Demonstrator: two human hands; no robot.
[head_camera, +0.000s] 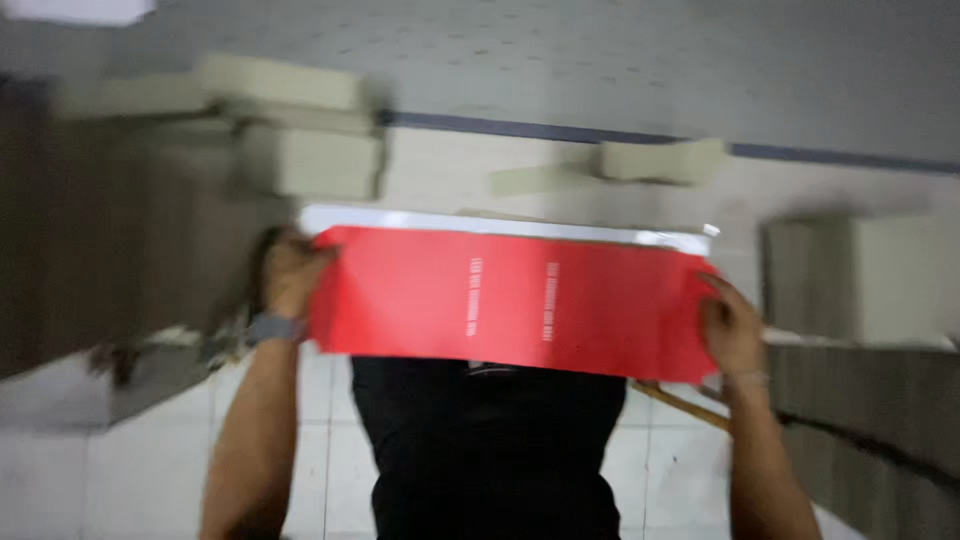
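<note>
I hold a wide red sheet, printed with two short lines of white text, stretched flat between both hands in front of my black shirt. A white, glossy layer shows along the sheet's far edge. My left hand, with a grey watch on its wrist, grips the left end. The sheet's right end is gripped by my right hand. The whole view is blurred by motion.
Pale blurred boxes are stacked at the upper left, and another box stands at the right. A flat pale piece lies beyond the sheet. A dark brown surface fills the left. White floor tiles flank my body.
</note>
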